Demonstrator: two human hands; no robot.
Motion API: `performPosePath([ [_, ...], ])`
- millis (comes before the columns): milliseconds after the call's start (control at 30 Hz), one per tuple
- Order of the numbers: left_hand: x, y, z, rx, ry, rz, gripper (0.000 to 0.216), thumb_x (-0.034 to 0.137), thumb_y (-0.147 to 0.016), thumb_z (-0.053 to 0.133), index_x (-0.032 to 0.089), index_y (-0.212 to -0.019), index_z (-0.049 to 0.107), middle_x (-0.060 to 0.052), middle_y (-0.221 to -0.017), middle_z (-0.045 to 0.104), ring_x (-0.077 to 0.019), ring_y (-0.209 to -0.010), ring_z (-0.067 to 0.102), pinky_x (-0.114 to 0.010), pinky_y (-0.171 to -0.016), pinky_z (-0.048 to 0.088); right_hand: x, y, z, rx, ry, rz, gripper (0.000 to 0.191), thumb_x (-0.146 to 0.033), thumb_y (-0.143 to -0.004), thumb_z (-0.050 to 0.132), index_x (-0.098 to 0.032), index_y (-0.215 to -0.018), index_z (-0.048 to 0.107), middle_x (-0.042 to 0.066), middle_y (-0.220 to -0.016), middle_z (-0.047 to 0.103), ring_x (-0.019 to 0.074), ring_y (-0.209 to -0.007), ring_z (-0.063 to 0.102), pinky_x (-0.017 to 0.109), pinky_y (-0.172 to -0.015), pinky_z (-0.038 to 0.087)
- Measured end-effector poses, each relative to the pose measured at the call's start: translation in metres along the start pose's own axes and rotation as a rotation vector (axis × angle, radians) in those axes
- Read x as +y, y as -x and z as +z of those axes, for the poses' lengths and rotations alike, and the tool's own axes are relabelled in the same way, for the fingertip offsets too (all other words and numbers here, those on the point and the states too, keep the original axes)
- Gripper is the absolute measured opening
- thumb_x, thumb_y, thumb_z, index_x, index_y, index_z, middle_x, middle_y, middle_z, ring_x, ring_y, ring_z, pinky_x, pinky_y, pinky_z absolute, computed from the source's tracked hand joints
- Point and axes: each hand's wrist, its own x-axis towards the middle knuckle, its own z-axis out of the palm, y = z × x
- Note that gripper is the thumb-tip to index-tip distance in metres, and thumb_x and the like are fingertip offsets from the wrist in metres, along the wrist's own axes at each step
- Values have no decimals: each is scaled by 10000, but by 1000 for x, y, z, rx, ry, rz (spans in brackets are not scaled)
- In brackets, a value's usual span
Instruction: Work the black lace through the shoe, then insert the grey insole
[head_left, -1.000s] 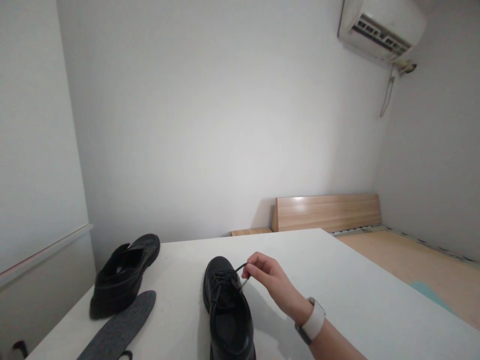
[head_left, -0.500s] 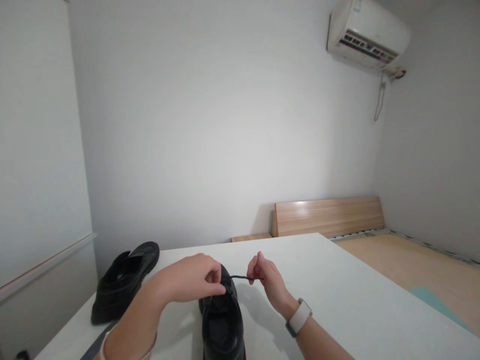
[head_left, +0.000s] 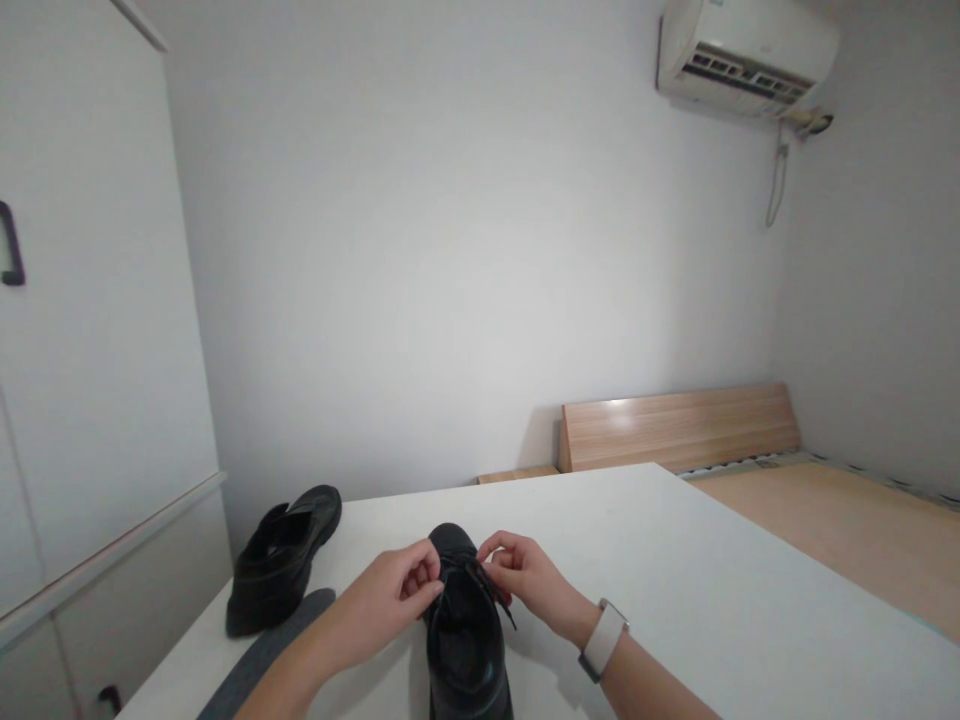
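Here, at the near edge of a white table (head_left: 712,600), a person's two hands meet over a black lace-up shoe (head_left: 466,640). The left hand (head_left: 390,600) is curled narrow, thumb and fingertips pinched at the left side of the lacing. The right hand (head_left: 525,577) is curled the same way on the right side, its fingers closed on the black shoelace (head_left: 495,592), one thin end of which trails down past the shoe's right edge. A pale watch band (head_left: 604,640) wraps the right wrist.

No brand, label or writing can be read on the shoe or anywhere else; the air conditioner (head_left: 746,55) high on the far wall is too small to show any lettering.

The shoe is matte black with a rounded toe pointing away from the wearer of the camera, its opening dark and its heel cut off by the bottom of the frame. It stands upright on the table between the two hands.

To the far left a second black shoe (head_left: 283,560) rests on the table, well apart, and a grey insole (head_left: 266,655) lies flat just in front of it. A wooden headboard (head_left: 679,425) leans against the far wall.
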Motion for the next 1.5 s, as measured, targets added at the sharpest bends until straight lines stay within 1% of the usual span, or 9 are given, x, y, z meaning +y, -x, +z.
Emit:
performPosePath([
  [267,-11,4,33,513,-751,394,186,67,-878,422,185,-859,565,-54,-819,645,-230,-753,603,-365,-707,482,5,-1,5,69,39,-43,468,-606,-696,742,-172,-798,599,-51,-595,521,88,-500,419,227,-471,334],
  [433,-6,6,38,663,-602,429,161,117,-931,412,201,-855,526,-18,-748,599,-198,-700,575,-332,-665,486,1,3,9,85,70,-56,418,-553,-748,718,-167,-894,653,-33,-634,553,103,-533,452,240,-503,354],
  [633,2,13,47,636,-251,342,81,165,-949,436,219,-955,496,-2,-805,594,-146,-722,616,-252,-660,518,-1,4,11,144,160,-80,304,-468,-778,692,-171,-834,669,-7,-674,588,123,-580,493,245,-518,400],
  [800,3,19,43,611,-605,599,224,157,-993,346,194,-1079,549,-37,-850,648,-142,-653,640,-226,-550,487,-1,7,15,213,262,-126,199,-375,-827,632,-177,-808,636,18,-747,607,154,-681,532,266,-572,432],
  [967,15,22,34,596,-775,635,167,210,-973,449,170,-1002,608,-44,-779,667,-197,-659,624,-304,-565,491,-5,11,21,222,337,-191,159,-335,-889,544,-183,-856,576,29,-815,593,169,-741,540,296,-638,435],
  [1067,17,22,32,581,-766,577,145,237,-953,503,173,-929,630,-56,-799,676,-224,-729,619,-351,-639,498,-7,13,22,209,373,-231,150,-329,-921,501,-192,-882,547,31,-840,586,173,-760,538,305,-665,441],
  [1267,1,15,32,520,-841,291,240,171,-956,445,126,-1080,646,-104,-928,699,-269,-845,630,-442,-767,488,-9,16,22,203,466,-303,119,-273,-960,442,-200,-901,515,21,-820,569,166,-726,516,310,-678,436],
  [1400,-10,11,34,393,-851,72,263,150,-957,428,145,-1071,665,-91,-911,707,-268,-861,643,-439,-798,477,-9,15,24,212,433,-320,84,-273,-958,450,-206,-958,502,17,-832,561,164,-734,524,313,-697,441],
  [1500,-15,9,37,377,-815,32,280,159,-969,408,148,-1086,662,-89,-935,710,-266,-888,642,-431,-819,468,-7,13,26,220,383,-354,122,-302,-960,459,-205,-1005,516,31,-874,574,173,-784,542,325,-739,451],
])
